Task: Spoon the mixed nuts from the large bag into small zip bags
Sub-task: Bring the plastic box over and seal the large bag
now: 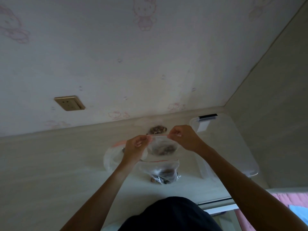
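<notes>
Pinching small zip bag (162, 147) between both hands' fingers (173, 134).

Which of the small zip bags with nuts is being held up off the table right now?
The small zip bag in the middle: left hand and right hand pinch the ends of its red zip strip. The far bag and near bag lie untouched.

You're working in dim, flat light; soft shadows, no glare, slight blur throughout, and wide-angle bending at the edges.
</notes>
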### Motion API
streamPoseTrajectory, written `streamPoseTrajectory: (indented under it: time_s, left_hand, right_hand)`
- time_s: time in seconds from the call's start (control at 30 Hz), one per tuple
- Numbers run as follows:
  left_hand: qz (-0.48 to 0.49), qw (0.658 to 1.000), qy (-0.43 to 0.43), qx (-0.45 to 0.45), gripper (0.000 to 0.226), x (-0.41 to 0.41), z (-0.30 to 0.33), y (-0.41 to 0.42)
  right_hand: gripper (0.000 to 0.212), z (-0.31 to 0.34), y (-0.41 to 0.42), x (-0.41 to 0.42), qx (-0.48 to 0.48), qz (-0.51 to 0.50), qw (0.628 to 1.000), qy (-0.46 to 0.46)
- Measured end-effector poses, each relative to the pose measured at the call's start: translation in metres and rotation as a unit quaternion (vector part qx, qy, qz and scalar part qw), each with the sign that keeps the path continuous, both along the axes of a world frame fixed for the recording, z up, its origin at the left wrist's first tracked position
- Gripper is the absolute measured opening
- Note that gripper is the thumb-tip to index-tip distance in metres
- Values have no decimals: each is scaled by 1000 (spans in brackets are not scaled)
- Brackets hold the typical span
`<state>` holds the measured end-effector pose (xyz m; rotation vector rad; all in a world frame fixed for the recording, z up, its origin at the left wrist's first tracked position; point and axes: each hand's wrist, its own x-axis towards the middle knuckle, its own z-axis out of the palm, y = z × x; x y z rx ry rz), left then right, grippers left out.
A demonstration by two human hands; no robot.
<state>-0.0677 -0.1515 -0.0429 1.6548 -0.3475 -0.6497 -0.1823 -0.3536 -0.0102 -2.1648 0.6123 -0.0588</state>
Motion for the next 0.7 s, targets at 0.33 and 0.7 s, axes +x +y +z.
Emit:
streamPoseTrajectory:
  time_s: [0.33, 0.7]
  left_hand:
    - [0, 1000, -3, -4, 16, -4, 0, -1]
    - [-24, 999, -43, -7, 13, 0, -1, 1]
  right_hand:
    - [18, 4, 22, 27, -80, 87, 992, 41]
    - [21, 8, 27, 39, -46, 111, 993, 18]
